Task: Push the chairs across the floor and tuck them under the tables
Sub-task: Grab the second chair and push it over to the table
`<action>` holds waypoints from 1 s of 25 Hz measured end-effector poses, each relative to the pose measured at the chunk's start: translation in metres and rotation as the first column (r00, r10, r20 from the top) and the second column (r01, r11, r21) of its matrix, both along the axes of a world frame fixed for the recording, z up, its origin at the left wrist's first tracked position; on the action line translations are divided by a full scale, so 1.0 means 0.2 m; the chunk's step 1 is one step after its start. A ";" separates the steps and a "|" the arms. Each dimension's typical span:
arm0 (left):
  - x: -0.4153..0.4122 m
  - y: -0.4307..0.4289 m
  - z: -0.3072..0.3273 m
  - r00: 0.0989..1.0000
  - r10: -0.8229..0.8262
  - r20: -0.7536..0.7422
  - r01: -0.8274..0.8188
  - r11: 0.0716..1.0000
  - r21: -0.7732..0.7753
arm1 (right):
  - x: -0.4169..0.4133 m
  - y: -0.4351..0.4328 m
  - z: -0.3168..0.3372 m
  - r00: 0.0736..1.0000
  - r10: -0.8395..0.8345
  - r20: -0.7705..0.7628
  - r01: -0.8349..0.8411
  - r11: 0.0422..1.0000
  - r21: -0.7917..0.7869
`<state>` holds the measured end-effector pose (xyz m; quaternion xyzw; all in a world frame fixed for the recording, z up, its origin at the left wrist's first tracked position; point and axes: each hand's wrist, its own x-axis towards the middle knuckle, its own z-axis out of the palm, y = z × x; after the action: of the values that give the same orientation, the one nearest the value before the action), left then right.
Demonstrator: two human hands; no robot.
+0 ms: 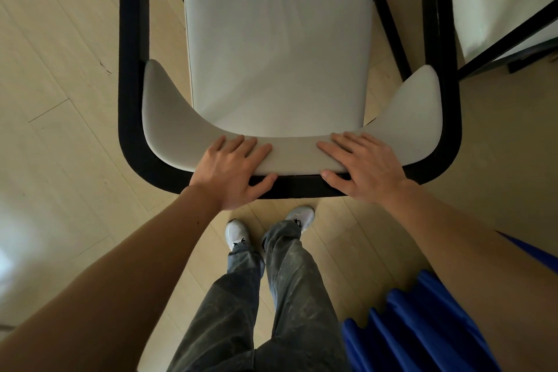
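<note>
A chair (pixel 277 48) with a pale grey seat cushion, a curved grey backrest pad and a black frame fills the upper middle of the head view, seen from above and behind. My left hand (pixel 235 172) lies over the top of the backrest, fingers on the pad and thumb on the black rail. My right hand (pixel 362 167) grips the same backrest further right, in the same way. No table top is clearly in view.
A second chair (pixel 495 9) with a pale cushion and black frame stands close at the upper right, almost against the first chair's right arm. Light wooden floor (pixel 60 100) spreads to the left. My legs and white shoes (pixel 238 234) stand right behind the chair.
</note>
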<state>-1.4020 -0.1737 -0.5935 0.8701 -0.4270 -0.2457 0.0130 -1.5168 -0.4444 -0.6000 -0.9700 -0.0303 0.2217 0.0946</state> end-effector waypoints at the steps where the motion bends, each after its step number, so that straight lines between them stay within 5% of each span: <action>1: 0.01 0.00 0.00 1.000 0.002 -0.005 -0.002 1.000 -0.003 | 0.01 0.00 0.00 1.000 -0.006 -0.011 0.007 1.000 0.003; 25: 0.02 -0.01 0.00 0.999 0.034 -0.025 -0.034 0.999 0.006 | 0.02 0.00 -0.02 1.000 -0.013 0.024 0.011 0.998 0.058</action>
<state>-1.3986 -0.1752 -0.5944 0.8742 -0.4112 -0.2576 0.0201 -1.5121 -0.4450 -0.6046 -0.9697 -0.0321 0.2085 0.1235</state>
